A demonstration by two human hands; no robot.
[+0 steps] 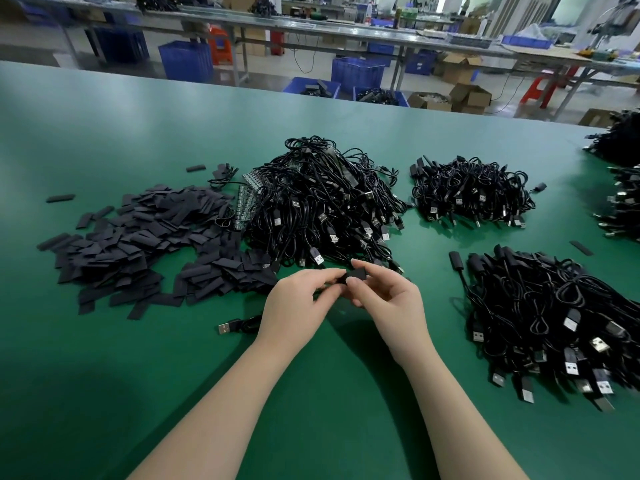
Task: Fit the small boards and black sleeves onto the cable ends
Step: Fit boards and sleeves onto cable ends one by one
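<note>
Both hands meet above the green table [104,358], the left hand [298,299] and right hand [388,303] pinching one black sleeve [355,274] between their fingertips. A cable's USB plug [227,328] lies just left of the left wrist, with the loose sleeve pile [138,244] beyond.

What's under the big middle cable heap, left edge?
Strips of small boards poke out from under the big cable heap, beside the black sleeve pile. How far they run underneath is covered by cables. Both hands work nearer the camera.
</note>
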